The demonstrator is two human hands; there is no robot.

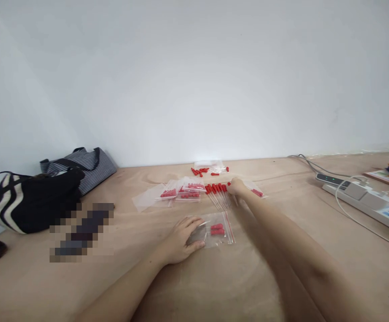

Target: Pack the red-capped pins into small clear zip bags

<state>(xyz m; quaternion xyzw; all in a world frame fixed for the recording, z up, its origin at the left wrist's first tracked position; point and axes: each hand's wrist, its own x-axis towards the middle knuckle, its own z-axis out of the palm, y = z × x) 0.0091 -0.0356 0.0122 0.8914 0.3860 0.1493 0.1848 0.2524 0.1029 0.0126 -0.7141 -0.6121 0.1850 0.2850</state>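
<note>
My left hand (184,239) lies with its fingers apart on the left end of a clear zip bag (208,239) that has red-tipped pieces (217,229) inside. Farther off, my right hand (236,186) is closed at the right end of a row of red-headed sticks (216,188), and a red tip shows at its fingers. Whether the fingers grip that stick is too small to tell. Left of the row are overlapping filled bags (190,196). Another bag with red pieces (256,192) sits right of my right hand.
Loose red pieces (199,171) lie near the wall beside a clear bag (207,164). On the left are a striped bag (95,167), a black bag (51,197) and a blurred-out item (86,230). A power strip (369,203) with cables is at right.
</note>
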